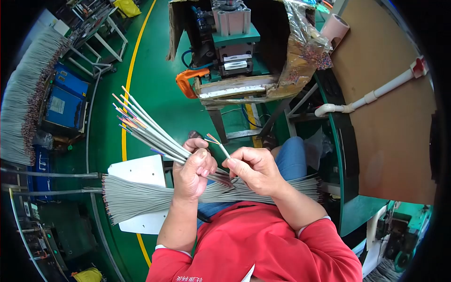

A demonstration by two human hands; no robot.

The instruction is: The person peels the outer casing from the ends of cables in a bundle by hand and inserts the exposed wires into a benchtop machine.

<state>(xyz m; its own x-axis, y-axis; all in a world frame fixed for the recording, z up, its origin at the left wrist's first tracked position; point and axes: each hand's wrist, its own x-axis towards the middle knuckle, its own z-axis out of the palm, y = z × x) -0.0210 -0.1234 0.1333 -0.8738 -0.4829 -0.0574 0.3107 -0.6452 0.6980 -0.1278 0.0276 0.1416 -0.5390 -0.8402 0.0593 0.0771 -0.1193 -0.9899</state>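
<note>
A bundle of grey cables (162, 140) is clasped in my left hand (193, 170), its fanned ends pointing up and left with thin coloured wires bared. Between the thumb and fingers of my right hand (256, 171) is a single grey cable (224, 150), its coloured inner wires spread at the tip. My hands are close together, the single cable's tip just right of my left fingers. Across my lap lies a large pile of grey cables (141, 195), partly over a white board (136, 168) at the left.
Ahead stands a pneumatic press (232, 37) inside a cardboard surround, with an orange clamp-like handle (185, 83) at its left. More grey cables (28, 89) hang on a rack at far left, near blue bins (66, 101). On the right, a brown board (385, 155) carries a white pipe (371, 97).
</note>
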